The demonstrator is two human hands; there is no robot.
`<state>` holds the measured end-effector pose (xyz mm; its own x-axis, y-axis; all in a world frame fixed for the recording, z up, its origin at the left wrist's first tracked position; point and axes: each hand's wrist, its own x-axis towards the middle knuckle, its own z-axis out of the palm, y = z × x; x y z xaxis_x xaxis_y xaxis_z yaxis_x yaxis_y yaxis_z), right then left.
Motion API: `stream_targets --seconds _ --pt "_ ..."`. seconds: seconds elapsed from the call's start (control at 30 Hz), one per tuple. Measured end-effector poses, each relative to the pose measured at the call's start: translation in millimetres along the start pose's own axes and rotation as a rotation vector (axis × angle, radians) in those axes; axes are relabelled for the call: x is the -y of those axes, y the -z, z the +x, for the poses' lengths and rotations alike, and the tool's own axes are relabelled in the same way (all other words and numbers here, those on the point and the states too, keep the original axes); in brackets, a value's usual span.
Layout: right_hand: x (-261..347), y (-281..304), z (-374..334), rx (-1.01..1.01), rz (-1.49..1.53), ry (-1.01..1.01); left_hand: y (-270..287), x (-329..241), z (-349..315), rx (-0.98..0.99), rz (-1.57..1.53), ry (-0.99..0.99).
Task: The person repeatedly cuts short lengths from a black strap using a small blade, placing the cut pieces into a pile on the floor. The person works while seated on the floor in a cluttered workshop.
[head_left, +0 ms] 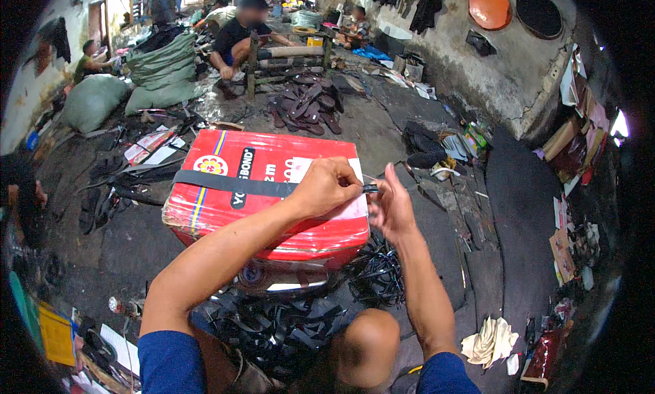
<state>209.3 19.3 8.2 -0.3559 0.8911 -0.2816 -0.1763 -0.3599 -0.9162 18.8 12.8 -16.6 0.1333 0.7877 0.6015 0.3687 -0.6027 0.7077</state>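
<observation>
A red cardboard box (pixel 225 220) with a glossy wrap sits before my knees. Across its top runs a flat black rubber strap (pixel 228 182), which passes beneath my left wrist. My left hand (pixel 326 188) is closed in a pinch at the box's right edge, with a short black strap end (pixel 370 188) coming out from its fingertips. Just beyond that edge is my right hand (pixel 392 206), its thumb raised and its fingers loosely bent and apart. The strap end reaches toward the right palm; whether it touches is unclear.
Black strips (pixel 273 332) lie in a heap by my knees. Beyond the box is a pile of dark shoe soles (pixel 307 104). A co-worker (pixel 245 39) squats behind it, near stuffed green sacks (pixel 160 70). Scraps and a cream cloth (pixel 489 341) litter the right side.
</observation>
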Motion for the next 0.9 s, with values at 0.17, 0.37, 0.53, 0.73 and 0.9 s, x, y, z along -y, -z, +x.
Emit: stream_targets --seconds 0.17,0.37,0.53,0.73,0.9 --pt "17.7 -14.6 45.4 -0.381 -1.161 0.616 -5.1 4.0 0.0 0.001 0.009 0.035" --pt "-35.2 18.3 80.1 -0.381 -0.855 0.669 0.5 1.7 -1.8 0.011 -0.039 0.038" --pt "-105.6 51.7 103.4 -0.427 -0.581 0.619 4.0 -0.8 -1.1 0.059 -0.012 0.122" --pt "-212.5 100.7 115.3 -0.513 -0.588 0.583 0.9 2.4 -1.0 0.058 -0.067 0.102" --pt "-300.6 151.9 130.6 -0.565 -0.626 0.596 -2.1 3.8 2.5 0.061 -0.067 0.087"
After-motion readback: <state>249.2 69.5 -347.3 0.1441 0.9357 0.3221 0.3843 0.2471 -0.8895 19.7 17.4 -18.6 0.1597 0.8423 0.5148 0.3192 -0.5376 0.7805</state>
